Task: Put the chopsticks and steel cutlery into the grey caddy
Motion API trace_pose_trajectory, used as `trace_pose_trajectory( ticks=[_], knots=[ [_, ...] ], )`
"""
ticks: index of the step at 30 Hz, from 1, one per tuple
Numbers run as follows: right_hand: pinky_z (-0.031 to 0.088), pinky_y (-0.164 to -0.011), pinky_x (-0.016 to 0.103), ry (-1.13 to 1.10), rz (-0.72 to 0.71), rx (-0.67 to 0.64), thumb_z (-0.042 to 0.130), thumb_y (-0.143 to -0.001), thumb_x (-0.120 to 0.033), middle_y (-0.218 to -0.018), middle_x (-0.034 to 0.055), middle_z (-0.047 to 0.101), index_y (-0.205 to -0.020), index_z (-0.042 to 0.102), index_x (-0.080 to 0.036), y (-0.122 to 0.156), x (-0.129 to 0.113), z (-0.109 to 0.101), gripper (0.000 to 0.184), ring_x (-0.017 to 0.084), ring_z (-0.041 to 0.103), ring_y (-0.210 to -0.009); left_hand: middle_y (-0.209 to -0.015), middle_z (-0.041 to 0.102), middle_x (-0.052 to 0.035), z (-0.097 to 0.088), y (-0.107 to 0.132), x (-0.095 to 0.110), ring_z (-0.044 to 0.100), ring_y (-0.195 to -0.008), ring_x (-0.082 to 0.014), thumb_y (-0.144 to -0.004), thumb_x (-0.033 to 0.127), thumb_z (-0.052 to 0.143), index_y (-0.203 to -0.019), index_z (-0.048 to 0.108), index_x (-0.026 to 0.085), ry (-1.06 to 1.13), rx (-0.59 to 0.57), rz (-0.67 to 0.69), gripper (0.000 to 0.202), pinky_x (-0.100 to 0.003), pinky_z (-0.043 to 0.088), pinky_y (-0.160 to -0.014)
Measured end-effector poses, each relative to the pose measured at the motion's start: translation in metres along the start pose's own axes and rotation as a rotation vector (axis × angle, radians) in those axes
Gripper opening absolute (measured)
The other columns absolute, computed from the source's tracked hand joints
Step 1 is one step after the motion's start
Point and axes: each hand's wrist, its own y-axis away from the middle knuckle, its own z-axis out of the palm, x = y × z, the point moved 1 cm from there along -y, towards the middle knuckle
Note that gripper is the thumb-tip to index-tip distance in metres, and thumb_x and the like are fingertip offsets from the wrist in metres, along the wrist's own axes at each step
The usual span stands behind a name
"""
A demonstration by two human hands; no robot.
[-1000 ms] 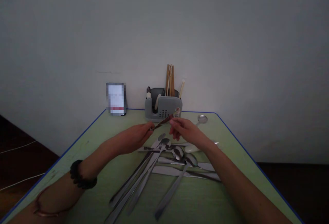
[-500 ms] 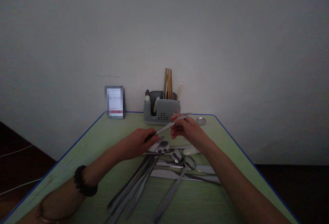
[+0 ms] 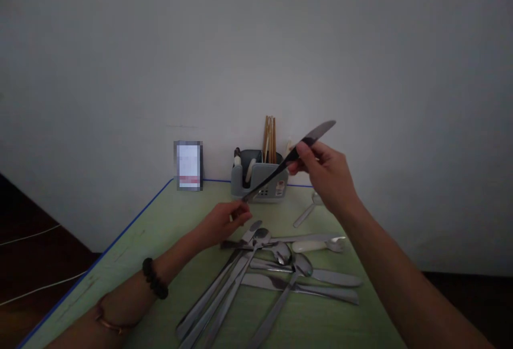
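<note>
A table knife is raised on a slant above the table, its blade up to the right. My right hand pinches it near the base of the blade, thumb on the near side. At the lower end of the handle are the curled fingers of my left hand; they seem to grip its tip. Below lies a pile of metal cutlery: several long-handled spoons, table knives and handles crossing each other. A pale-handled fork lies at the pile's right side.
A grey cutlery holder with chopsticks and other utensils stands at the back by the wall. Left of it is a phone-like screen, blurred. A small spoon lies right of the holder on the green table.
The knife has risen and swung up to the right with my right hand, showing more of its blade. My left hand now reaches only the handle's end. The view has shifted slightly.
</note>
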Motion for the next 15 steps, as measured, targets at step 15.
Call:
trace_pose_trajectory(
  ticks=[15],
  knots=[
    [0.049,-0.052,0.019,0.448,-0.189,-0.263,0.051,-0.088,-0.018,-0.06,0.0014,0.063,-0.077,0.061,-0.011,-0.105,0.011,0.066,0.016,0.01,0.063,-0.053,-0.076,0.066,-0.0012,0.015,-0.002,-0.039,0.057,-0.067,-0.014,-0.087,0.035,0.044,-0.087,0.061,0.02,-0.382,-0.055,-0.09,0.023,-0.024,0.037,-0.062]
  ],
)
